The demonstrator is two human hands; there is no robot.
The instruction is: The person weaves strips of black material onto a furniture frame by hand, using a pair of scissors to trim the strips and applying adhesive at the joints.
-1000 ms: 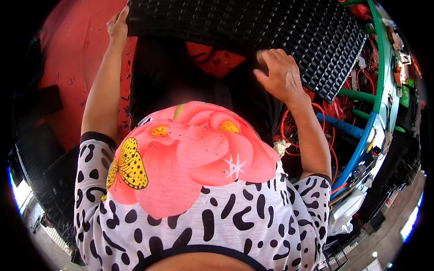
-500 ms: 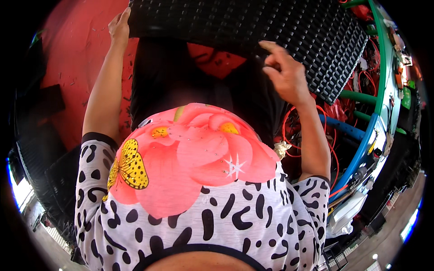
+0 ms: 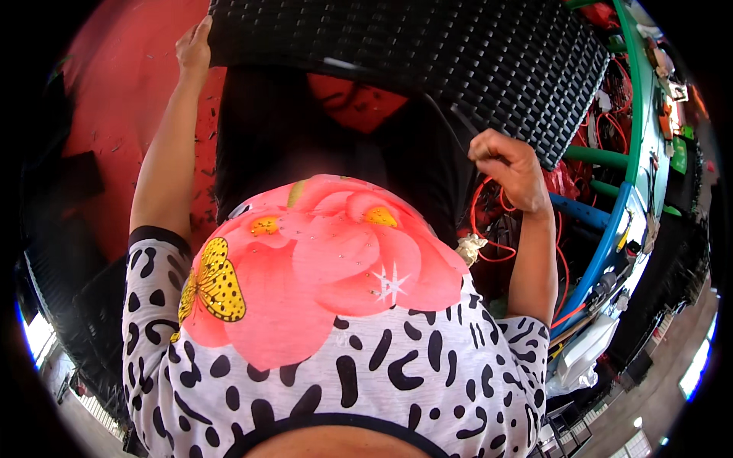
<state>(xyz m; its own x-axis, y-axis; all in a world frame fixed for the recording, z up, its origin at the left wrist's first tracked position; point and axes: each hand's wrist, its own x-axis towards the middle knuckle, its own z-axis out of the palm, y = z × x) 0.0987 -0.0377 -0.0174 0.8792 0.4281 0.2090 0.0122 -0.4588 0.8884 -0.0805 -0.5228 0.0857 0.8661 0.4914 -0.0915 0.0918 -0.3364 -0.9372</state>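
Pinching black woven plastic panel at twelve o'clock with left hand, thin flat black strip with right hand at two. Likely strip-tightening, next calling for steady tension.

From my remote seat, I see the black woven panel block the way ahead of both hands. Outside the left hand I have room above the red surface. Between the hands I can pass over the dark-clad legs, minding the thin black strand by the right hand. Rightward, a green bar, a blue bar and an orange-red cord crowd me.
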